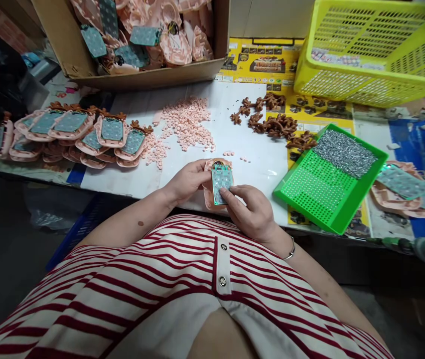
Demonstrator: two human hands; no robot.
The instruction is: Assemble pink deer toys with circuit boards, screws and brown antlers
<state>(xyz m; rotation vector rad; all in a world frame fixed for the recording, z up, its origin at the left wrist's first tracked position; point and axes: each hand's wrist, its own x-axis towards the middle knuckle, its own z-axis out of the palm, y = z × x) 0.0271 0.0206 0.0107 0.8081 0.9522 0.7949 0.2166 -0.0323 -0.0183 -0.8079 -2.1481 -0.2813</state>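
Nearest, the person's striped shirt [152, 279] borders the table [230, 134], which carries a white covering. A bracelet [291, 249] encircles the right wrist. At the table's near edge, the two hands meet at a pink shell [208, 199] with a board [217, 179] lying over it, its speckled face upward. Left hand [192, 179]: grip clamped on the shell's left side. Right hand [251, 212]: thumb on the board's face, fingers bent beside its right edge; whether this grip is clamped cannot be told.

To the right, a green tray [311, 187] holds metal pieces [345, 152], heaped toward its far end; beyond its right side lie further shells [395, 202] with boards. To the left, shells with boards and brown tops form a stack [72, 130]. Farther back, small pink pieces [186, 122] are spread left of centre, and brown parts [272, 124] right of centre. Farthest, a yellow basket [350, 82] stands at right, and a carton [148, 80] filled with shells and boards at left.
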